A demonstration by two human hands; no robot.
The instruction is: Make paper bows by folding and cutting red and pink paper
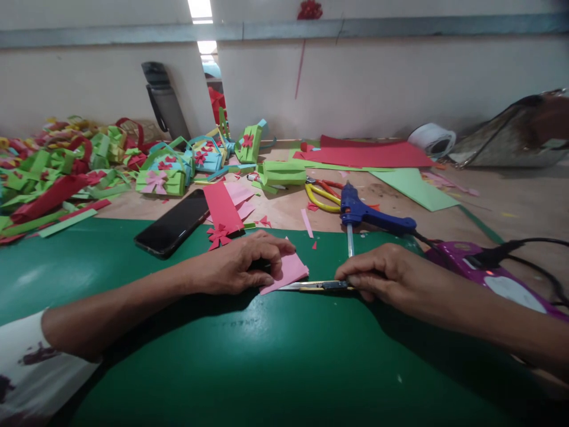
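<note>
Folded pink paper [293, 270] is held between the curled fingers and thumb of my left hand [253, 261], just over the green mat [249, 362]. My right hand [382, 270] grips a utility knife [326, 286] with a yellow-edged handle. Its blade points left and lies along the lower edge of the pink paper; whether it is inside a fold I cannot tell. A red paper flower [219, 236] and a red paper strip [223, 204] lie just beyond my left hand. The blue glue gun [364, 210] stands behind my right hand, its glue stick pointing down toward my fingers.
A black phone [175, 222] lies left of the red strip. Paper baskets [162, 178] and strips pile up at the far left by a dark bottle [165, 101]. Yellow-handled pliers [322, 198], red sheets [368, 153], a tape roll [432, 140] and a purple power strip [493, 279] sit behind and right.
</note>
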